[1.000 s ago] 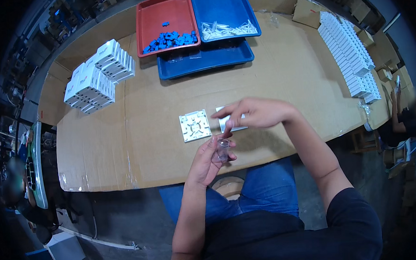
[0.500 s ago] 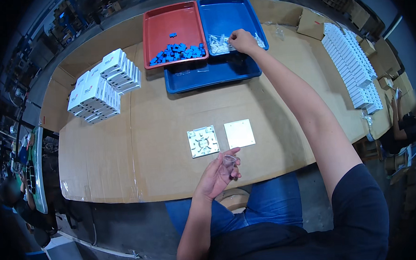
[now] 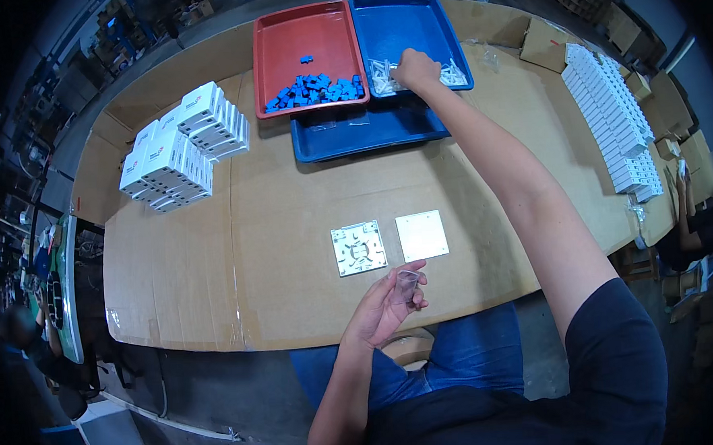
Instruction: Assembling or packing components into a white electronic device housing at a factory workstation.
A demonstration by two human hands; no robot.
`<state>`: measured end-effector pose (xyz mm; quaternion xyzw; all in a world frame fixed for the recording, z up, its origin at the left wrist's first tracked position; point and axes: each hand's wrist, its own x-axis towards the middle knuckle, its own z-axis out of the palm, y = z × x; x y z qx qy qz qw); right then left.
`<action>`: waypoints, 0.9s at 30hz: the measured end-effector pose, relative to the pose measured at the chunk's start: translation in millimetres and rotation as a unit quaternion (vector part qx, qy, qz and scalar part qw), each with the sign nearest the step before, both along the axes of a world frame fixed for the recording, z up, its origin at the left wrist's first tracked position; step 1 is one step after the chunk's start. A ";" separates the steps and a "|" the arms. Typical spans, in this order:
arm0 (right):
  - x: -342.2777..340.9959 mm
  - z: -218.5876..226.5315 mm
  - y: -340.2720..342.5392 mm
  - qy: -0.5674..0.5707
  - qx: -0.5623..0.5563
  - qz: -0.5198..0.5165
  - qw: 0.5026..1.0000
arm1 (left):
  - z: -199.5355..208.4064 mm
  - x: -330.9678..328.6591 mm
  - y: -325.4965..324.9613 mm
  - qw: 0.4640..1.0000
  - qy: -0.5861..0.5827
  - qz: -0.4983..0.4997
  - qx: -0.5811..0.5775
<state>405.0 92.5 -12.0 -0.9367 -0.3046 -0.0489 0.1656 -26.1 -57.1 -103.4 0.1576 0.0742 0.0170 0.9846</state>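
At the near edge of the table, my left hand (image 3: 383,308) is closed around a small clear plastic piece (image 3: 408,281), apparently a bag or pouch. Just beyond it lie a white square box half (image 3: 359,249) with moulded clips inside and a flat white square panel (image 3: 422,235). Stretched far forward, my right hand (image 3: 416,68) is at the front of a blue tray (image 3: 407,26), among small white parts (image 3: 452,74). Its fingers are curled together, and what they pinch is hidden by the hand.
A red tray (image 3: 303,40) of blue pieces (image 3: 317,91) stands left of the blue one. Beneath both sits another blue tray (image 3: 368,135). White boxes (image 3: 164,160) are stacked at the left, and more stacked boxes (image 3: 609,112) line the right side. Cardboard (image 3: 174,288) covers the table.
The whole view has shifted slightly, with the table things appearing further right. My right hand stays at the white parts, its fingers now lower among them. My left hand keeps its clear piece.
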 end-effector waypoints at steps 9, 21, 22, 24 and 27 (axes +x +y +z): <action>-28.6 36.4 -46.7 0.410 0.406 0.190 0.794 | -10.9 -8.2 -2.9 1.000 0.010 0.000 0.016; -202.7 -12.1 -222.8 0.525 0.340 0.182 0.759 | -22.8 -2.1 -2.7 0.999 -0.015 0.039 0.031; -215.3 -15.8 -234.7 0.529 0.338 0.178 0.758 | -19.5 -2.9 -4.1 0.999 -0.010 0.038 0.028; -232.2 -23.0 -251.7 0.506 0.300 0.219 0.779 | -10.2 -2.6 -3.5 0.999 -0.014 0.036 0.026; -251.9 -17.2 -262.1 0.487 0.319 0.230 0.780 | -10.5 -5.3 -3.5 0.998 0.002 0.039 0.046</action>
